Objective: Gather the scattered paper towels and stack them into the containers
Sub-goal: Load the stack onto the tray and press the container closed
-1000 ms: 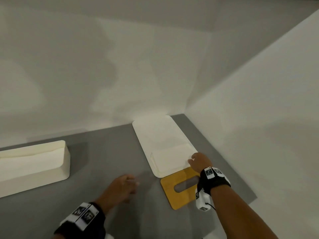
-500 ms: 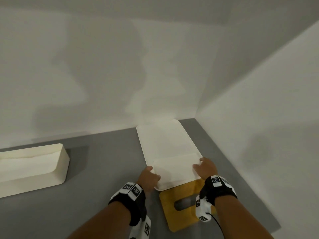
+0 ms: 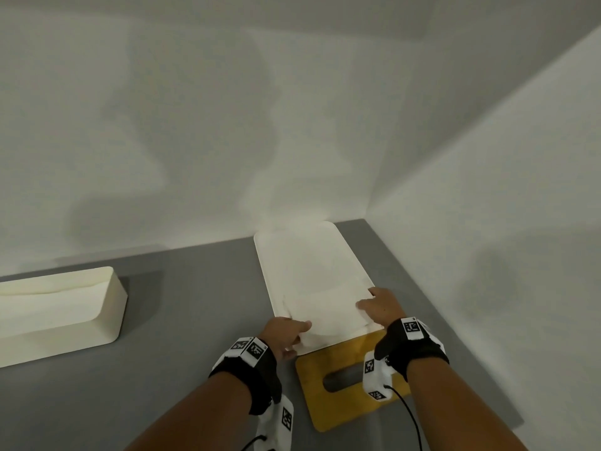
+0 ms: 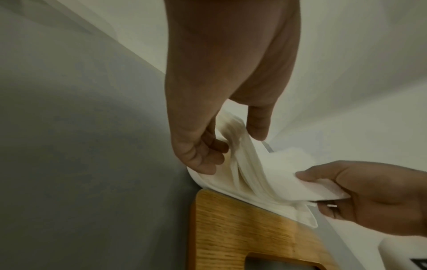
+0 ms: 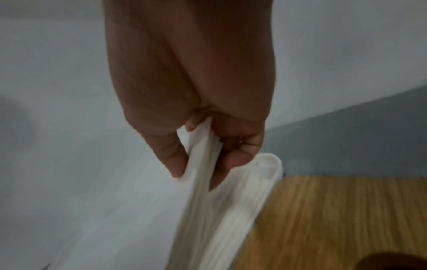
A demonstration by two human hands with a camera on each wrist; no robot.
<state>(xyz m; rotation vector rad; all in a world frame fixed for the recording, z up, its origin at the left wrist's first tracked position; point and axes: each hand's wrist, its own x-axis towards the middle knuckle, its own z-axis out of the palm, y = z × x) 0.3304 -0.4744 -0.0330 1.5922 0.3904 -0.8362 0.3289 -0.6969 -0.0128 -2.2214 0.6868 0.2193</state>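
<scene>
A stack of white paper towels (image 3: 328, 312) lies in the near end of a long white container (image 3: 309, 255) near the table's right corner. My left hand (image 3: 287, 333) grips the stack's near left corner, fingers curled under the edge and thumb above it, as the left wrist view shows (image 4: 235, 140). At the stack's right edge, my right hand (image 3: 380, 307) pinches the paper towels (image 5: 203, 201) between thumb and fingers (image 5: 203, 164). The towels' near end is lifted a little off the container's rim (image 5: 272, 164).
A yellow wooden lid (image 3: 341, 398) with a slot lies flat on the grey table (image 3: 195, 320), just in front of the container. A second white container (image 3: 110, 307) holding towels stands at the far left. White walls close the back and the right side.
My left hand has come off the table and taken the towels' near left corner. The right hand stays at their right edge, now pinching them. The stack's near end has risen slightly.
</scene>
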